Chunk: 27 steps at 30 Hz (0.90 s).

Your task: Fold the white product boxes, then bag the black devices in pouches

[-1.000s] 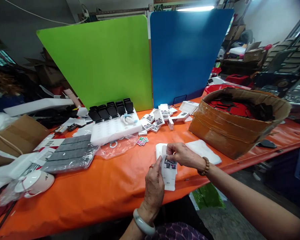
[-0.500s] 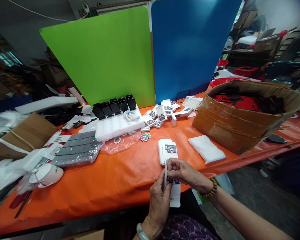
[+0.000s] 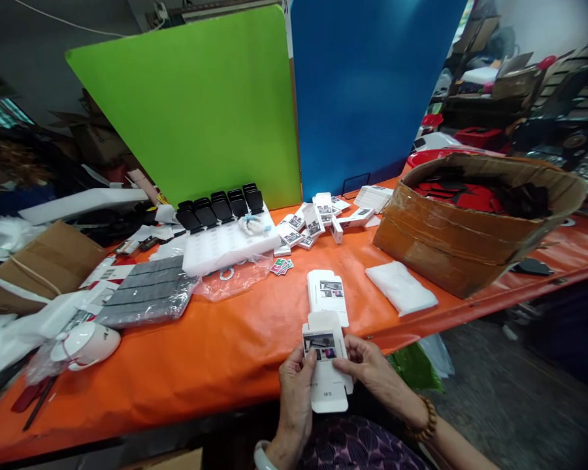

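Observation:
A flattened white printed carton is held between my two hands, over the table's front edge, its printed picture facing up. My left hand grips its left side, thumb on the printed face. On the opposite side my right hand pinches the edge between thumb and fingers. Just beyond lies a stack of similar flat cartons on the orange table. Farther back is a loose pile of small white boxes, some of them folded up.
At right stands a large cardboard box of red and black pieces, beside a white packet. White foam with black parts sits left of centre. A white mug is at far left. Green and blue panels rise behind.
The carton, seen edge-on before, now lies face up toward me. My right hand has moved down from its top to its right edge. The whole view has shifted slightly.

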{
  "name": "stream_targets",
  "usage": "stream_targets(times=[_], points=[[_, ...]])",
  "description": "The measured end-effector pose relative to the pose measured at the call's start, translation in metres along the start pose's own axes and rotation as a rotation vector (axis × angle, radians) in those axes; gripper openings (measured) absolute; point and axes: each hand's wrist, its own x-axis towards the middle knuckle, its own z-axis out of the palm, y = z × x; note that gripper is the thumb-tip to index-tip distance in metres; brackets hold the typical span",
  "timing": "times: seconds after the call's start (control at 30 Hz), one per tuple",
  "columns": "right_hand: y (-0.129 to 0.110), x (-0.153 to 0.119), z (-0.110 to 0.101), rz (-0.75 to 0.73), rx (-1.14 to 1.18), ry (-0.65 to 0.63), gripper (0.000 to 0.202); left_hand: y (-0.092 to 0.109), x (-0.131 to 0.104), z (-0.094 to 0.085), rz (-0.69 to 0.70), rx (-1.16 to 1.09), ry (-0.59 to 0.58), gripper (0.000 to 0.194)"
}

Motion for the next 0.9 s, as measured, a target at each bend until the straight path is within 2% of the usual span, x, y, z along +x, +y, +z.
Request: stream_targets(times=[0.07,0.13,0.23,0.3,0.5,0.6,0.67,0.77,0.83,0.9], points=[[0.009,-0.003,0.000,0.004,0.014,-0.002,0.027,-0.003,0.002,-0.002,0.017,0.036,0.026,0.034],[0.015,-0.007,-0.001,-0.020,-0.077,0.044,0.026,-0.006,0.004,-0.006,0.054,0.096,0.054,0.038],[0.021,-0.015,-0.001,-0.112,-0.223,0.146,0.051,-0.012,0.004,-0.015,0.109,0.200,0.083,0.051],[0.026,-0.021,-0.001,-0.152,-0.273,0.156,0.062,-0.017,0.002,-0.021,0.130,0.279,0.070,0.051],[0.046,-0.040,0.000,-0.040,-0.243,0.075,0.043,-0.035,-0.006,-0.038,0.004,0.436,-0.092,0.032],[0.047,-0.047,0.001,-0.022,-0.263,0.054,0.024,-0.040,-0.004,-0.042,-0.043,0.461,-0.134,0.024],[0.045,-0.046,0.003,-0.037,-0.278,0.088,0.019,-0.040,0.000,-0.041,-0.022,0.500,-0.137,0.021],[0.044,-0.036,0.008,-0.066,-0.277,0.227,0.032,-0.034,0.007,-0.035,0.010,0.524,-0.154,0.021],[0.045,-0.026,0.011,-0.077,-0.190,0.306,0.030,-0.029,0.012,-0.031,0.026,0.490,-0.149,0.020],[0.046,-0.017,0.011,-0.081,-0.043,0.305,0.030,-0.023,0.015,-0.028,0.025,0.418,-0.130,0.018]])
